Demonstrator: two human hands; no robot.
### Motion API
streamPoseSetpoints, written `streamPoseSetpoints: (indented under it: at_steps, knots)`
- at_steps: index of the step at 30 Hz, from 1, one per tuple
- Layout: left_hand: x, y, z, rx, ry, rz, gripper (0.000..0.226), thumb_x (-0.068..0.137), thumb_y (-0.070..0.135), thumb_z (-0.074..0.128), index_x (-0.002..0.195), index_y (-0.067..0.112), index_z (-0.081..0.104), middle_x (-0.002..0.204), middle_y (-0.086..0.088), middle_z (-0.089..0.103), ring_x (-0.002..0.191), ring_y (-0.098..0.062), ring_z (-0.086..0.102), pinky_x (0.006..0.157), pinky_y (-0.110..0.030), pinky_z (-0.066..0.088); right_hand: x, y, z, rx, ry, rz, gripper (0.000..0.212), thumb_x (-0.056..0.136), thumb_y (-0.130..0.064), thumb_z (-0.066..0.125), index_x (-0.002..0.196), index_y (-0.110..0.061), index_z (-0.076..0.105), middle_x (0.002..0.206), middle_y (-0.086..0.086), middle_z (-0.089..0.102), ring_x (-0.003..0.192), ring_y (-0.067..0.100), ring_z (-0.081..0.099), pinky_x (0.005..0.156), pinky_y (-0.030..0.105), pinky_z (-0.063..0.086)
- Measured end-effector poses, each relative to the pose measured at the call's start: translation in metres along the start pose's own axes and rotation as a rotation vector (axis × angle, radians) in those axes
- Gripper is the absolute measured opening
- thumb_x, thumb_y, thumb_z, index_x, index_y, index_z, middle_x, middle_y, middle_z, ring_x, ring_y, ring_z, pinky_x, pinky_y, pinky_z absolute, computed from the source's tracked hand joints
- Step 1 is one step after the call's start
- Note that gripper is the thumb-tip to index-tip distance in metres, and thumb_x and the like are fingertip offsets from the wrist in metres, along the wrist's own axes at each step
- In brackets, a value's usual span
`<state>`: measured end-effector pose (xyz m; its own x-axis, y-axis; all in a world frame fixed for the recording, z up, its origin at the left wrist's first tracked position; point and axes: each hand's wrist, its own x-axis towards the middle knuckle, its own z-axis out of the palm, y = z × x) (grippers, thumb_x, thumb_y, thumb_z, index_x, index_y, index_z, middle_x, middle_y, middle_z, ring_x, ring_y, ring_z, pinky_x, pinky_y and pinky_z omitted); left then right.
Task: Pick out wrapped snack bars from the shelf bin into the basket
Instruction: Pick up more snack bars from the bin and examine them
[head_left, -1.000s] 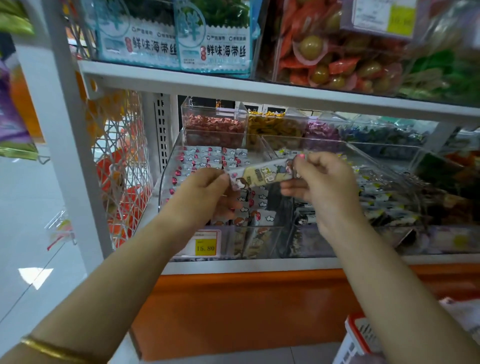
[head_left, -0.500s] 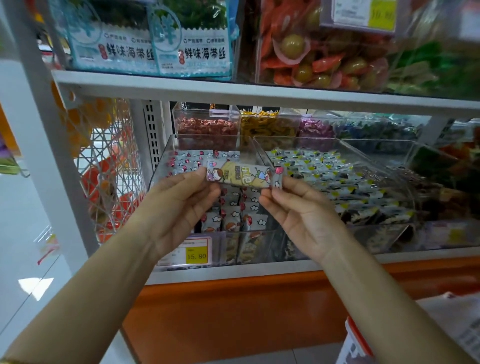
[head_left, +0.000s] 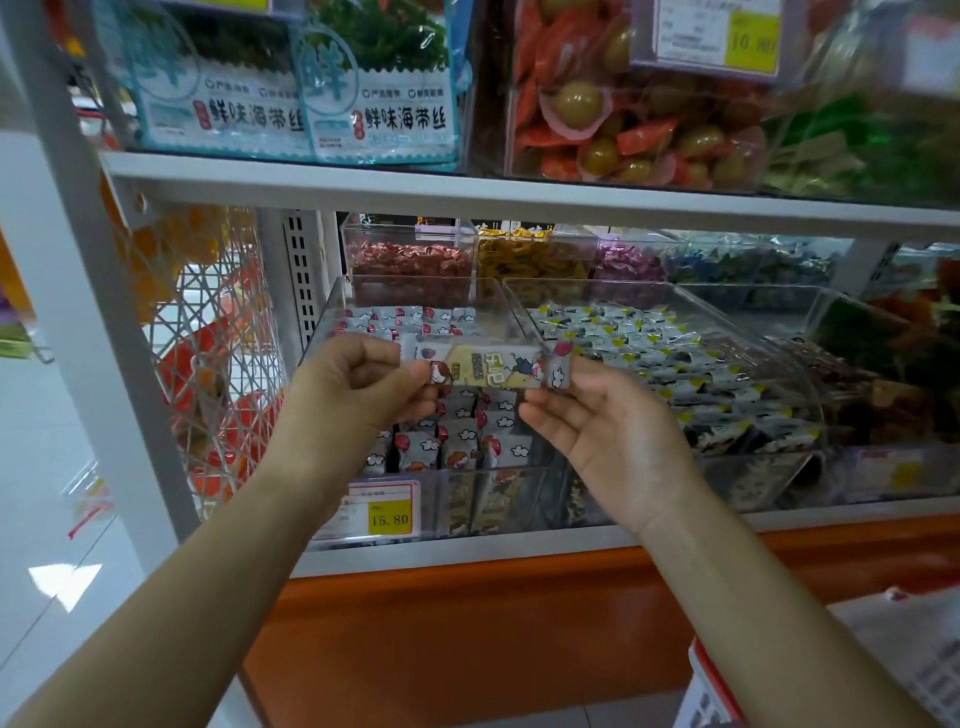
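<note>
Snack bar (head_left: 485, 366): wrapped, held level at frame centre, in front of the clear shelf bin (head_left: 519, 488) of similar bars.
Left hand (head_left: 358, 387): fingers curled, pinching the bar's left end.
Right hand (head_left: 608, 431): palm up, fingers straight and apart; the thumb seems to touch the bar's right end.
Basket (head_left: 714, 680): red-rimmed, lower right corner, well apart from the bar.

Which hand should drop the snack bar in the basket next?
Probably the right hand: the basket sits low on its side, and it touches the snack bar. The left hand, pinching the other end, would have to cross over.
</note>
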<state>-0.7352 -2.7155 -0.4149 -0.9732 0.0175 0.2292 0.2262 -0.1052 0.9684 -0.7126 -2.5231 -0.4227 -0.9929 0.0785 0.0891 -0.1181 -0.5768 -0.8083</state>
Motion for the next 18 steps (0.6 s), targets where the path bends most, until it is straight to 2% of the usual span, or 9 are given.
streamPoseSetpoints:
  at_steps: [2,3,5,7,9,11,12,15,18]
  knots:
    - [-0.0015,0.0017,0.0001,0.038,-0.042,0.045,0.011,0.082,0.002,0.063,0.090,0.005,0.055,0.081,-0.012,0.070,0.070,-0.018,0.071,0.062,-0.015,0.053,0.0010,0.0017,-0.0014,-0.152,0.042,-0.077,0.020,0.084,-0.022,0.061,0.095,-0.005,0.062,0.073,0.005,0.070,0.067,0.021,0.069,0.055,0.027,0.055]
    - [-0.0024,0.0023,0.0009,0.063,-0.065,0.062,0.012,0.082,0.000,0.063,0.088,0.006,0.054,0.078,-0.009,0.070,0.070,-0.018,0.071,0.062,-0.015,0.053,0.0015,0.0028,-0.0024,-0.249,0.058,-0.129,0.018,0.082,-0.024,0.063,0.090,-0.008,0.062,0.071,-0.001,0.070,0.067,0.020,0.068,0.054,0.025,0.054]
    - [-0.0036,0.0025,0.0020,0.121,-0.093,0.074,0.014,0.083,-0.001,0.063,0.086,0.008,0.052,0.077,-0.007,0.070,0.070,-0.017,0.071,0.061,-0.016,0.054,0.0021,0.0053,-0.0039,-0.365,0.082,-0.209,0.008,0.084,-0.016,0.064,0.085,-0.009,0.061,0.071,-0.004,0.069,0.069,0.018,0.068,0.056,0.023,0.053]
    - [-0.0036,0.0031,0.0020,0.167,-0.127,0.060,0.018,0.082,0.002,0.065,0.090,0.008,0.050,0.083,-0.012,0.068,0.071,-0.020,0.070,0.058,-0.019,0.054,0.0033,0.0068,-0.0062,-0.397,0.089,-0.244,0.004,0.085,-0.006,0.063,0.087,-0.009,0.062,0.083,0.004,0.068,0.072,0.018,0.069,0.061,0.024,0.055]
    - [-0.0047,0.0055,0.0015,0.174,-0.173,0.016,0.030,0.075,0.014,0.070,0.096,0.006,0.050,0.088,-0.015,0.066,0.069,-0.024,0.069,0.056,-0.021,0.054,0.0041,0.0072,-0.0071,-0.462,0.078,-0.272,0.014,0.085,0.001,0.061,0.091,-0.011,0.062,0.099,0.011,0.067,0.077,0.018,0.070,0.068,0.027,0.056]
    - [-0.0054,0.0076,0.0020,0.144,-0.172,-0.020,0.038,0.070,0.021,0.070,0.099,0.004,0.051,0.088,-0.018,0.066,0.067,-0.025,0.068,0.056,-0.021,0.054,0.0035,0.0080,-0.0063,-0.542,0.050,-0.298,0.024,0.086,0.006,0.058,0.096,-0.016,0.064,0.109,0.009,0.065,0.085,0.016,0.070,0.071,0.027,0.057]
    - [-0.0053,0.0080,0.0025,0.127,-0.162,-0.024,0.035,0.073,0.018,0.069,0.100,0.005,0.052,0.089,-0.019,0.066,0.065,-0.024,0.068,0.056,-0.021,0.054,0.0026,0.0087,-0.0058,-0.562,0.036,-0.304,0.028,0.086,0.005,0.058,0.098,-0.019,0.065,0.111,0.006,0.064,0.089,0.014,0.069,0.072,0.026,0.056]
    - [-0.0059,0.0080,0.0035,0.136,-0.174,-0.016,0.027,0.083,0.008,0.063,0.110,0.012,0.058,0.098,-0.013,0.064,0.068,-0.022,0.070,0.061,-0.019,0.055,0.0007,0.0099,-0.0045,-0.584,0.004,-0.313,0.025,0.086,-0.006,0.063,0.100,-0.026,0.068,0.108,0.000,0.066,0.092,0.011,0.067,0.075,0.027,0.057]
    - [-0.0078,0.0083,0.0039,0.174,-0.217,-0.023,0.034,0.084,0.007,0.062,0.117,0.012,0.061,0.096,-0.009,0.067,0.072,-0.020,0.070,0.065,-0.019,0.056,-0.0008,0.0085,-0.0029,-0.681,0.055,-0.369,0.016,0.084,-0.015,0.067,0.091,-0.028,0.071,0.094,-0.006,0.070,0.091,0.013,0.067,0.079,0.038,0.058]
